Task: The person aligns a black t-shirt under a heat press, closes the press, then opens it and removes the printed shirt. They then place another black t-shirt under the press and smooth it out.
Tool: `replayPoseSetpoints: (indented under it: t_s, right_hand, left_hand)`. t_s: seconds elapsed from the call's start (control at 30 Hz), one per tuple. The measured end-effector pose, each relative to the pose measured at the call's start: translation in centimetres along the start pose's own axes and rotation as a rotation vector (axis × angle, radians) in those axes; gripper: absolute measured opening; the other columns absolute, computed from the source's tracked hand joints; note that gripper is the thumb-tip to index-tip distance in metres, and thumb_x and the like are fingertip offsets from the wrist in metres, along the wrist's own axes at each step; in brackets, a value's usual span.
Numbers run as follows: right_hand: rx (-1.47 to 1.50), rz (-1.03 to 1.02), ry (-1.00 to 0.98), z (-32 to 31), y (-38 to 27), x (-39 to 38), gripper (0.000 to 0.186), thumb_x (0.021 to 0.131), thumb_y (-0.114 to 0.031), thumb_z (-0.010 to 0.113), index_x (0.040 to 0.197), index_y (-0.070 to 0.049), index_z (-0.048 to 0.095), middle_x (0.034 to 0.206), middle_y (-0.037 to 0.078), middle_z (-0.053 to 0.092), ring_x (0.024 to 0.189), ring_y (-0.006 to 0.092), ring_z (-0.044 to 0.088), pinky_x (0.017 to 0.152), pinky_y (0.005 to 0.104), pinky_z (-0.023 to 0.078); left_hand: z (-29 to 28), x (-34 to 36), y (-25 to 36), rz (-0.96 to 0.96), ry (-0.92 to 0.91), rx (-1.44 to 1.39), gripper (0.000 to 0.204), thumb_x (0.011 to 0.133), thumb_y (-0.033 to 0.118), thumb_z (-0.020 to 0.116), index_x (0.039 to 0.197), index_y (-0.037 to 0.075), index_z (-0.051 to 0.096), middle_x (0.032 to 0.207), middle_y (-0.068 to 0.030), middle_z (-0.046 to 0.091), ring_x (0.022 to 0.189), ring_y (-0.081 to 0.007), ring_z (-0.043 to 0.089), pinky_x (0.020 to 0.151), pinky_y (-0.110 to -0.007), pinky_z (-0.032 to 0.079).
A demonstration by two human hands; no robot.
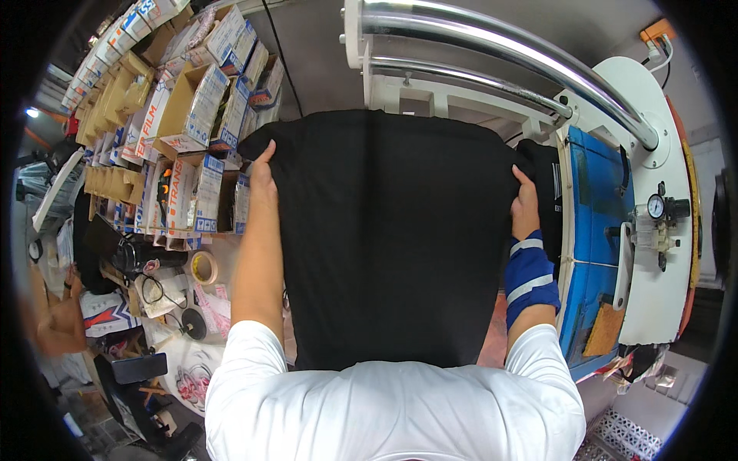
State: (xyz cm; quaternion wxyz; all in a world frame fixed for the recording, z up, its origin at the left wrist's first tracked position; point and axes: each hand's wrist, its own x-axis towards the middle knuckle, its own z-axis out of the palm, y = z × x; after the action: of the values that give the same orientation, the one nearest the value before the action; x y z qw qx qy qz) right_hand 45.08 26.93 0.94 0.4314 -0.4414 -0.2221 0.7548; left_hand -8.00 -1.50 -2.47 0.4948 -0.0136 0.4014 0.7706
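A black T-shirt (392, 238) is spread out flat in front of me, reaching from near my chest to the white machine frame. At its left edge my left hand (264, 173) is closed, thumb on top and the other fingers hidden behind the cloth. My right hand (526, 201) grips the opposite edge in the same way, thumb uppermost. Sleeve-like corners of the cloth stick out beyond both hands. A dark blue band with pale stripes (532, 280) wraps my right forearm. What lies under the shirt is mostly hidden.
Right of the shirt stands a press-like machine with a blue box section (596, 207), a pressure gauge (655, 206) and thick chrome bars (507, 46). Cardboard boxes (192, 107) are stacked at the left. Below them are a tape roll (204, 267) and a phone (139, 369).
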Motion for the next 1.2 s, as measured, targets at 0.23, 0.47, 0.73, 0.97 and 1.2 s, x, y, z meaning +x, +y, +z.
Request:
replayPoseSetpoints:
  t_s: [0.23,0.47,0.73,0.97,1.2]
  right_hand:
    - [-0.722,-0.482,0.511,-0.7,2.4,1.3,0.054,0.093,-0.024,0.073,0.127,0.014,0.053,0.126,0.025,0.062,0.117,0.035,0.06,0.101,0.0406,0.048]
    - [-1.075,-0.566,0.612,0.1,2.5,0.6,0.058,0.094,-0.036,0.068,0.126,0.01,0.053,0.124,0.031,0.061,0.118,0.044,0.059,0.103,0.044,0.044]
    - [-1.002,-0.55,0.563,1.4,3.5,-1.1,0.05,0.095,-0.031,0.068,0.121,0.009,0.055,0.121,0.03,0.063,0.116,0.0417,0.061,0.099,0.0436,0.046]
    - [-1.145,-0.612,0.592,0.0,3.5,0.0,0.048,0.094,-0.033,0.07,0.114,0.009,0.058,0.114,0.028,0.066,0.107,0.0428,0.063,0.094,0.0464,0.048]
    - [-1.122,-0.634,0.6,0.0,2.6,-0.1,0.046,0.095,-0.032,0.068,0.116,0.008,0.059,0.117,0.028,0.065,0.109,0.0421,0.062,0.096,0.0435,0.047]
  left_hand:
    - [-3.3,1.2,0.2,0.268,0.278,0.189,0.033,0.09,0.011,0.074,0.115,-0.009,0.064,0.11,-0.018,0.069,0.093,-0.0323,0.07,0.081,-0.048,0.059]
    - [-3.9,1.8,0.3,0.126,0.265,0.135,0.038,0.097,0.019,0.067,0.122,-0.01,0.062,0.123,-0.0214,0.066,0.11,-0.0368,0.066,0.1,-0.049,0.053]
    - [-3.9,1.9,-0.4,0.066,0.22,0.058,0.049,0.103,0.029,0.057,0.134,-0.009,0.053,0.14,-0.0236,0.056,0.126,-0.0368,0.056,0.11,-0.048,0.045]
    - [-4.6,2.1,-0.2,0.152,0.233,0.075,0.035,0.096,0.021,0.067,0.117,-0.007,0.064,0.12,-0.0211,0.068,0.103,-0.0352,0.069,0.096,-0.046,0.055]
    - [-3.4,1.9,-0.4,0.237,0.241,0.048,0.028,0.096,0.006,0.065,0.113,-0.016,0.06,0.113,-0.0236,0.067,0.099,-0.0359,0.069,0.089,-0.049,0.058]
